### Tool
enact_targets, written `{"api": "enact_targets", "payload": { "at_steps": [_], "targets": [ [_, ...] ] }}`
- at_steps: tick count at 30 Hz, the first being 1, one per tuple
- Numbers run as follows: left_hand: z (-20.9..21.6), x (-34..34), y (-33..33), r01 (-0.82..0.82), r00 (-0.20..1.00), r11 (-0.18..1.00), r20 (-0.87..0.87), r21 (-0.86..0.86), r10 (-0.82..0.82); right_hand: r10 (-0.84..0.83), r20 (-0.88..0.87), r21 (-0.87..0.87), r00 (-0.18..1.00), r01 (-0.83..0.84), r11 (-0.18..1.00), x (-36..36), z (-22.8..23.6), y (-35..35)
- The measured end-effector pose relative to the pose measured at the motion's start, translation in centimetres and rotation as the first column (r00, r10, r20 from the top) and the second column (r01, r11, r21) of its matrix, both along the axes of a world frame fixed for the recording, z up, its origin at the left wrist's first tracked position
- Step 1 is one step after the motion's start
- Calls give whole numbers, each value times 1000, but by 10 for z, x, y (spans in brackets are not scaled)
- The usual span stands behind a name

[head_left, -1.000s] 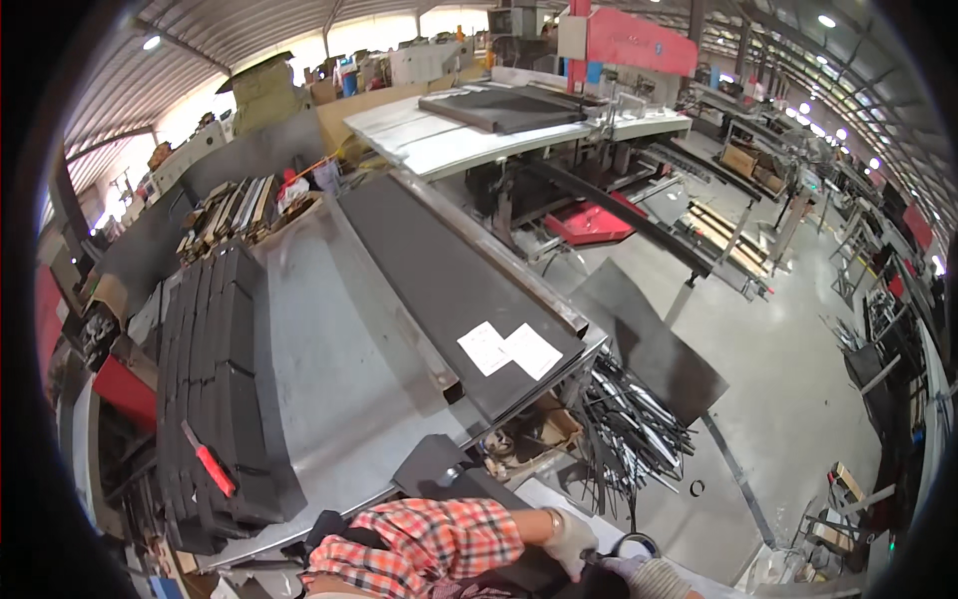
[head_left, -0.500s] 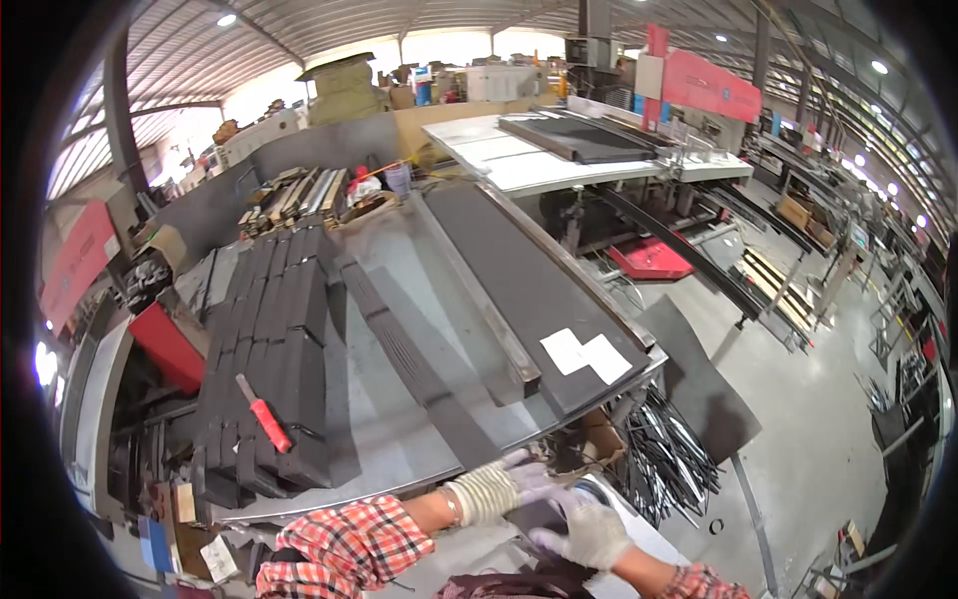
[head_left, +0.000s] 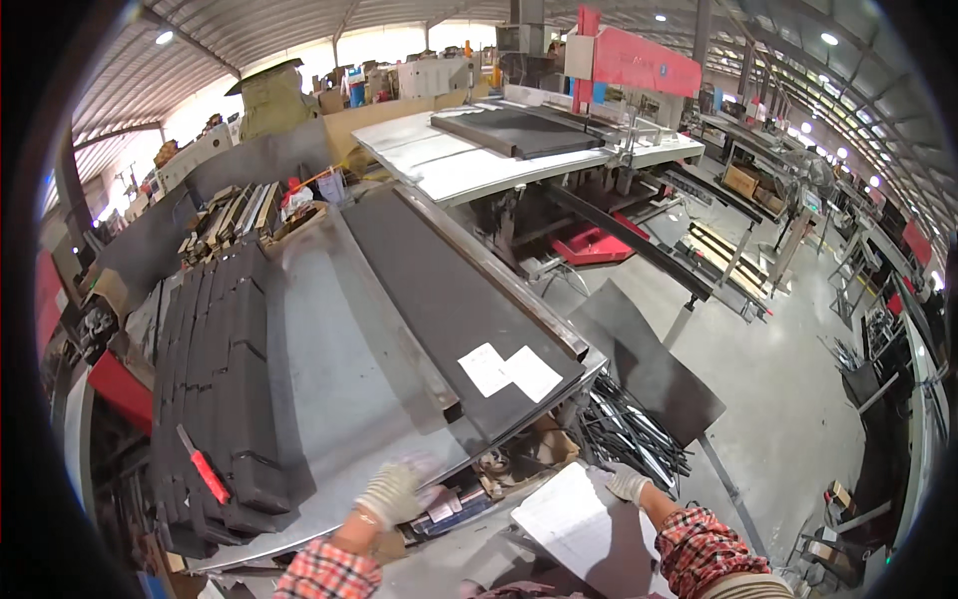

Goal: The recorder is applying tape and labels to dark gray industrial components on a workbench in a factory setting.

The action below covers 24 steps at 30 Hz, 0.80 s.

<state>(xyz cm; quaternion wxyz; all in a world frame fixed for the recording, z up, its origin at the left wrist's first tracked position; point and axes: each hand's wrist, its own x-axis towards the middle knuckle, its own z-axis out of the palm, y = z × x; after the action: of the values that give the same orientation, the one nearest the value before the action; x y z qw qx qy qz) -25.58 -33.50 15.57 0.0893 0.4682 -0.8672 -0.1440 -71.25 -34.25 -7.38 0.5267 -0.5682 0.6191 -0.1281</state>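
Observation:
My left hand point(head_left: 391, 491), in a pale knitted glove, is at the front edge of the metal-topped table point(head_left: 329, 339). Its fingers stretch rightward, apart and slightly blurred, with nothing seen in them. My right hand point(head_left: 627, 483), gloved too, lies at the upper right edge of a white board or sheet point(head_left: 569, 519) with its fingers extended. Stacked dark strips point(head_left: 239, 369) fill the table's left side, and a red-handled knife point(head_left: 208, 474) rests on them. On the right lies a dark flat sheet point(head_left: 449, 290) with two white papers point(head_left: 509, 371) on it.
Metal bars point(head_left: 489, 270) lie along the dark sheet. Below the table's front edge is an open carton point(head_left: 544, 449), with a heap of thin dark offcuts point(head_left: 634, 434) beside it. A large dark panel point(head_left: 649, 359) leans at the right. A white-topped machine table point(head_left: 479, 165) stands behind.
The dark strips lying mid-table are no longer there. My hands, close together before, have moved apart. More of the white board shows. The view has shifted to the right.

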Motion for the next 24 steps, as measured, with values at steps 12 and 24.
{"api": "enact_targets", "payload": {
  "at_steps": [12,24],
  "targets": [
    [-36,-211,-145,-280,960,914,-68,-293,272,10,-227,-123,974,-39,992,-17,96,14],
    [-54,-214,-213,-522,852,843,-30,-130,523,-99,-106,28,989,103,994,-16,109,25]
  ]
}}
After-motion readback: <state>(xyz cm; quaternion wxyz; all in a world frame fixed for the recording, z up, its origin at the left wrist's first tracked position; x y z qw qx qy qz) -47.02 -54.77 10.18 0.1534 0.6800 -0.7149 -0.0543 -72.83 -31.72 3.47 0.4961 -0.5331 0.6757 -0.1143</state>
